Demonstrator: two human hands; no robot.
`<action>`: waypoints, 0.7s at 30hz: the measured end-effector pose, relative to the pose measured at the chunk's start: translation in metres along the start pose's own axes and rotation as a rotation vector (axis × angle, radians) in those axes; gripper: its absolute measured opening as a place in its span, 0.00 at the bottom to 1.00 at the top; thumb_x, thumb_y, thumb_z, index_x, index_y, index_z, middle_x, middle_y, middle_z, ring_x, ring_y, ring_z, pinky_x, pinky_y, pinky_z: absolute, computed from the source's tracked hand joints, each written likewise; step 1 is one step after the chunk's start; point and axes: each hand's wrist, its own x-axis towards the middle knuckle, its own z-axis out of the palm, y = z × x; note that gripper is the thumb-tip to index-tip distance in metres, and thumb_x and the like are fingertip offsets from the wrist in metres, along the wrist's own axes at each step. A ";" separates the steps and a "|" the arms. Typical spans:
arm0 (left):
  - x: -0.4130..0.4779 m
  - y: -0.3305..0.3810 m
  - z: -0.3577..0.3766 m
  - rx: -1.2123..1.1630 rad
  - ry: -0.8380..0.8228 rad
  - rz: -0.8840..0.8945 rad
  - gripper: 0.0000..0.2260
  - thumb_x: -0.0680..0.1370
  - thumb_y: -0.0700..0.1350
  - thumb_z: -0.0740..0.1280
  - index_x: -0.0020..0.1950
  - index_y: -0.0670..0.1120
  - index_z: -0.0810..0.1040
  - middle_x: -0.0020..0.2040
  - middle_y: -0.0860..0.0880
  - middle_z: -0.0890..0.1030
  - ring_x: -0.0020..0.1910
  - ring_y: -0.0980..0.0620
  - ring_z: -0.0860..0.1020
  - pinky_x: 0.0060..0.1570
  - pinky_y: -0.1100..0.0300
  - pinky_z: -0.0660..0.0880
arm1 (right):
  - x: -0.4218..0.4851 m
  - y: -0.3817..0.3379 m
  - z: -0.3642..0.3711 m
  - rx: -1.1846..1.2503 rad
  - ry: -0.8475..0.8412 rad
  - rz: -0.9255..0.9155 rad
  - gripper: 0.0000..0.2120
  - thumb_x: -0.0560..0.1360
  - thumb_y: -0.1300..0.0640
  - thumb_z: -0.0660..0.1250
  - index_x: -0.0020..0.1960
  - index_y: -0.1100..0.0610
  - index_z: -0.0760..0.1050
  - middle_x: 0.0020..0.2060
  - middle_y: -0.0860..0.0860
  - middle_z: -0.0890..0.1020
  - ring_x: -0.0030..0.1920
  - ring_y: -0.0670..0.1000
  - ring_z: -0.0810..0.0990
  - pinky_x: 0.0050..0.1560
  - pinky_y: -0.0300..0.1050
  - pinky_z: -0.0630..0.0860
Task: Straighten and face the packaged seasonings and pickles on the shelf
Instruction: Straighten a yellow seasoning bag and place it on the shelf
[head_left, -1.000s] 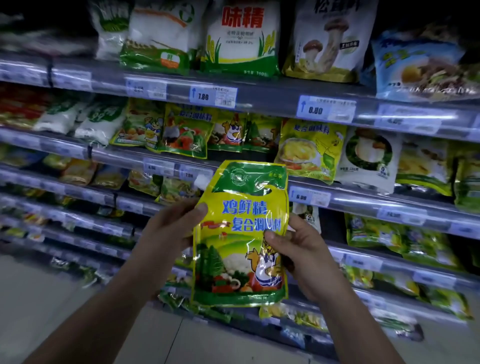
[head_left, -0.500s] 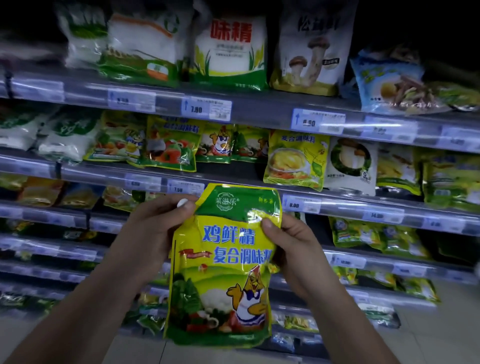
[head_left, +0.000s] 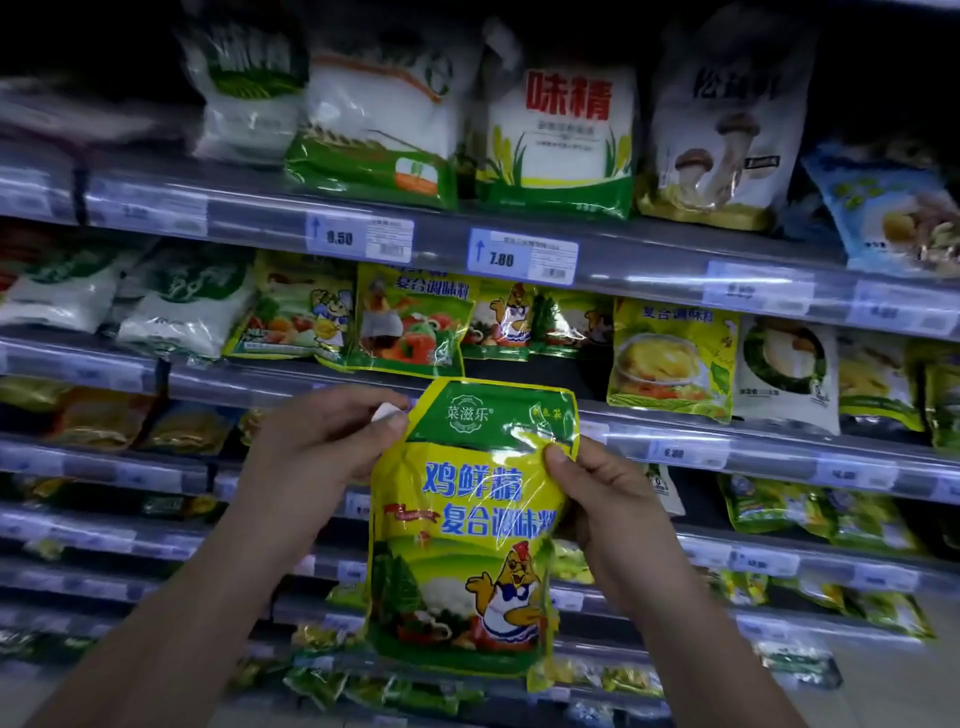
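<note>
One pouch, yellow-green, is held in mid-air in front of the shelves. It is upright with the print facing the camera and a chicken cartoon low on the front. It touches no shelf, and its top edge overlaps the rail behind it.

Left hand is at the top-left corner, fingers curled, thumb and forefinger pinching at the white cap. Right hand grips the right edge just under the green header, with the thumb pressed on the front and the other fingers hidden behind. The film is creased there. Both hands are closed on the same pouch.

The row just above the rail has similar yellow packs, some tilted and overlapping. White-green bags sit to their left and a soup-bowl bag to their right.

The top shelf has a white bag with red characters and a mushroom bag right of it. A blue bag further right lies tilted. Price tags 9.50 and 7.80 sit side by side on that shelf's rail.

The lower shelves hold more yellow-green packs, too blurred and dim to read.
</note>
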 end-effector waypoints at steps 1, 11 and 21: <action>0.002 0.001 -0.002 0.105 0.026 0.045 0.05 0.75 0.41 0.73 0.48 0.48 0.86 0.42 0.53 0.88 0.40 0.57 0.86 0.39 0.63 0.80 | 0.002 0.001 0.005 -0.043 0.026 -0.027 0.10 0.78 0.55 0.65 0.49 0.54 0.86 0.39 0.57 0.86 0.39 0.55 0.83 0.43 0.58 0.82; 0.024 -0.014 -0.022 -0.065 -0.175 -0.079 0.26 0.59 0.63 0.80 0.55 0.57 0.86 0.52 0.49 0.88 0.52 0.48 0.86 0.54 0.46 0.80 | 0.014 0.003 0.019 0.045 0.102 -0.071 0.12 0.74 0.53 0.66 0.50 0.53 0.86 0.43 0.57 0.88 0.43 0.57 0.86 0.44 0.59 0.84; 0.025 -0.022 0.004 -0.041 -0.213 0.033 0.12 0.71 0.45 0.72 0.51 0.58 0.87 0.50 0.50 0.89 0.51 0.50 0.86 0.57 0.47 0.79 | 0.015 0.016 -0.008 -0.074 -0.091 0.118 0.35 0.63 0.39 0.80 0.66 0.50 0.77 0.59 0.54 0.85 0.58 0.60 0.84 0.51 0.60 0.82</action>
